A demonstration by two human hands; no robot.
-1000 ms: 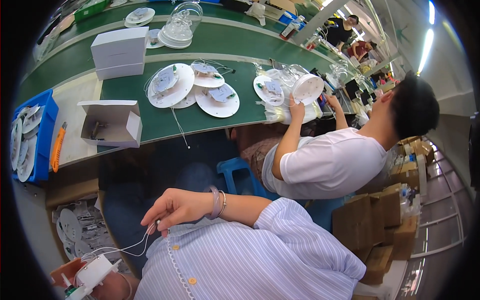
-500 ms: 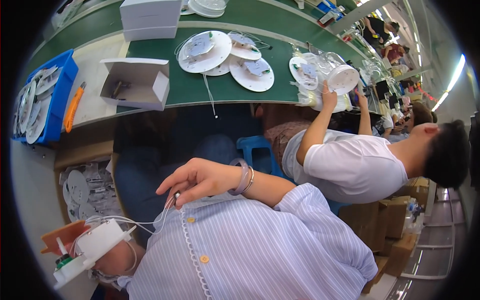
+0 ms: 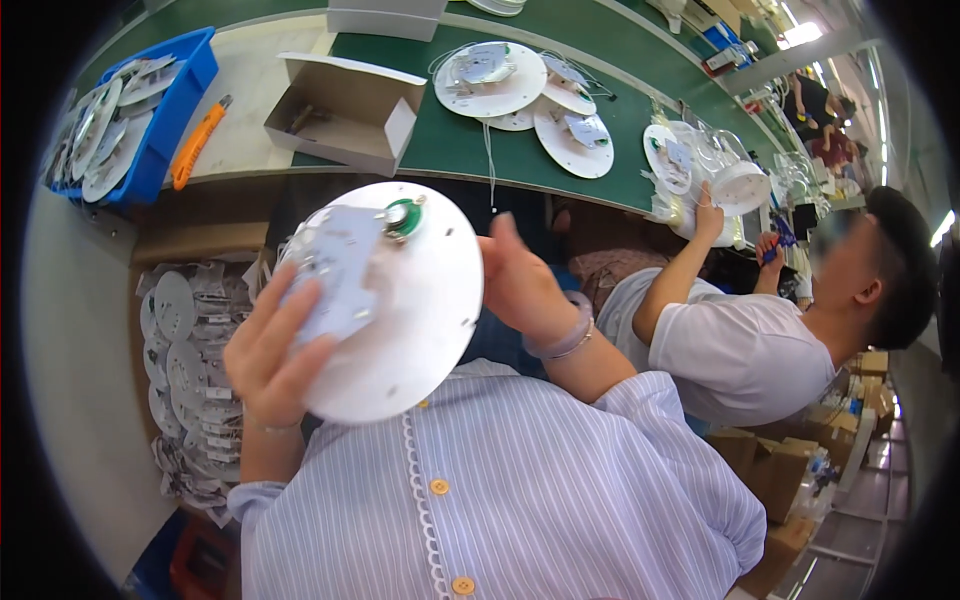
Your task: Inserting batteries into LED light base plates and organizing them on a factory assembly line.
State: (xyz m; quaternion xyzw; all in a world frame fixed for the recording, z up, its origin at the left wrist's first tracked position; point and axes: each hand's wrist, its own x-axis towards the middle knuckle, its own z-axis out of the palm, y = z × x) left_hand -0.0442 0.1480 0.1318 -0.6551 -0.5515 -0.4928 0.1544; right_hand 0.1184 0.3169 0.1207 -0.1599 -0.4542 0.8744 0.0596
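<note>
A white round plate (image 3: 430, 320) is held up tilted in front of my chest, slightly blurred by motion. On its face are a pale circuit board (image 3: 343, 275) and a green ring-shaped part with a metal centre (image 3: 403, 218). My left hand (image 3: 275, 350) grips the plate from its left side, fingers across the board and its edge. At the plate's right edge is my right hand (image 3: 525, 280), thumb raised and apart. Its fingertips are partly hidden behind the plate, so contact is unclear. A bracelet circles the right wrist.
On the bench lie an open white box (image 3: 345, 150), several similar plates (image 3: 490, 95), an orange cutter (image 3: 200, 142) and a blue bin (image 3: 165, 150) of plates. Below left, a carton (image 3: 200, 245) holds more. At right a co-worker (image 3: 740, 330) handles a round white part.
My left hand has brought the plate from the lower left to the middle, its face turned into view. My right hand no longer pinches the white wires and has moved right and up.
</note>
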